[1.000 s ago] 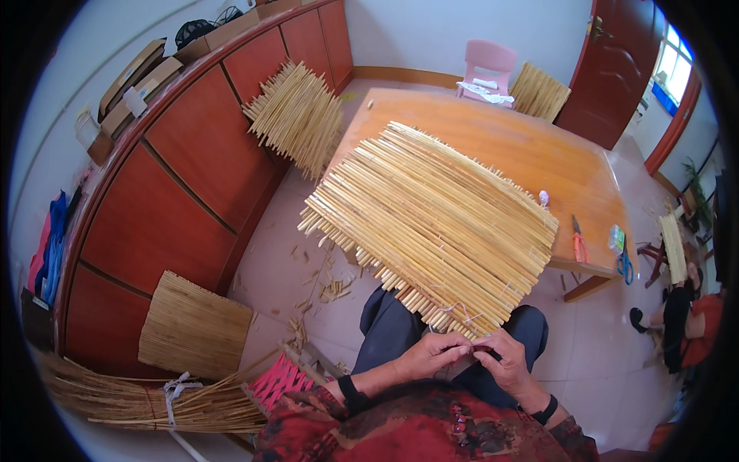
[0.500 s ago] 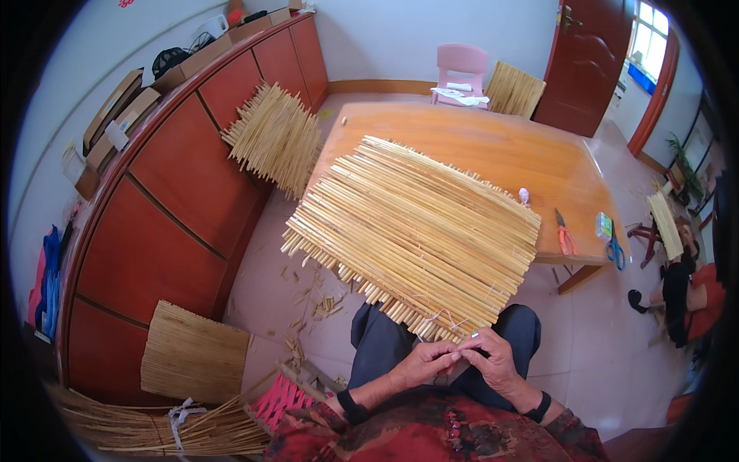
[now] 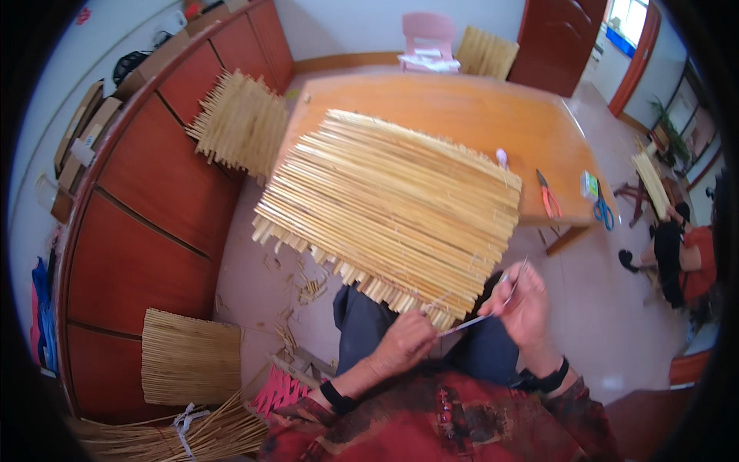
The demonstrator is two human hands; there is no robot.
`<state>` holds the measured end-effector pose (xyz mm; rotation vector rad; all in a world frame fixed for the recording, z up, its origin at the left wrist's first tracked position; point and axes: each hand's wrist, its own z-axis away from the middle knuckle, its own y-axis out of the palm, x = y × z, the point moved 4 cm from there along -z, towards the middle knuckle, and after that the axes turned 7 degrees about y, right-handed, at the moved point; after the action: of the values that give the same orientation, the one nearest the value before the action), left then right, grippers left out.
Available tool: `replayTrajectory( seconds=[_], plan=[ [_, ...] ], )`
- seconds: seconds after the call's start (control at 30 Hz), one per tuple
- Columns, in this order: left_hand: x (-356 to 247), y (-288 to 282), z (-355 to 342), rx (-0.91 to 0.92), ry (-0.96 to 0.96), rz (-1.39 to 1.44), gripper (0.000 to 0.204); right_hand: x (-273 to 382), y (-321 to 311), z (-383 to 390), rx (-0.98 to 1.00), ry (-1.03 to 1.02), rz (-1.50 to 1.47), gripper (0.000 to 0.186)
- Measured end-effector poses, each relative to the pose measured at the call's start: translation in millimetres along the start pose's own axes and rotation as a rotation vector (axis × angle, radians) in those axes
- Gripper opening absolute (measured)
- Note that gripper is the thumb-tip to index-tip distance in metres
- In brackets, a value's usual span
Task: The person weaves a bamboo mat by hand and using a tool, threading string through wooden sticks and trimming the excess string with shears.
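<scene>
A mat of straw-coloured stalks (image 3: 385,208), laid side by side, rests on the wooden table and overhangs its near edge toward my lap. My left hand (image 3: 404,340) is closed at the mat's near corner, its fingertips partly hidden. From there a thin pale cord (image 3: 468,324) runs taut to my right hand (image 3: 526,304). That hand pinches the cord between thumb and fingers, palm turned partly up, off to the right of the mat. A slim end sticks up above its fingertips; whether it is cord or a needle I cannot tell.
Red-handled pliers (image 3: 548,194), blue-handled scissors (image 3: 604,212) and a small box (image 3: 589,186) lie on the table's (image 3: 431,96) right side. More stalk mats (image 3: 192,358) lean on red cabinets (image 3: 146,262). A stalk bundle (image 3: 154,439) lies lower left. Another person (image 3: 689,262) sits at right.
My hands, together at the mat's near corner before, are now apart. The right hand has moved right and up, drawing the cord out straight. The whole view has shifted slightly.
</scene>
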<state>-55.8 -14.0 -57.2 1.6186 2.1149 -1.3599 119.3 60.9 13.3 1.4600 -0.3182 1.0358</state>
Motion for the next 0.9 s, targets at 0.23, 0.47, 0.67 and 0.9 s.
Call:
replayTrajectory(
  seconds=[0.23,0.47,0.67,0.9],
  plan=[
    [-2,-8,-12,-0.018,0.019,-0.034,0.017,59,-10,8,-0.019,-0.032,0.028,0.02],
    [23,-1,-15,-0.044,-0.226,0.116,0.017,61,-13,14,-0.156,-0.044,0.361,0.02],
    [26,-2,4,-0.098,-0.4,0.241,0.016,38,-39,12,-0.243,0.033,0.763,0.02],
    [35,0,-8,-0.326,-0.615,0.514,0.014,-27,-32,-5,-0.052,-0.217,1.223,0.016]
  ],
)
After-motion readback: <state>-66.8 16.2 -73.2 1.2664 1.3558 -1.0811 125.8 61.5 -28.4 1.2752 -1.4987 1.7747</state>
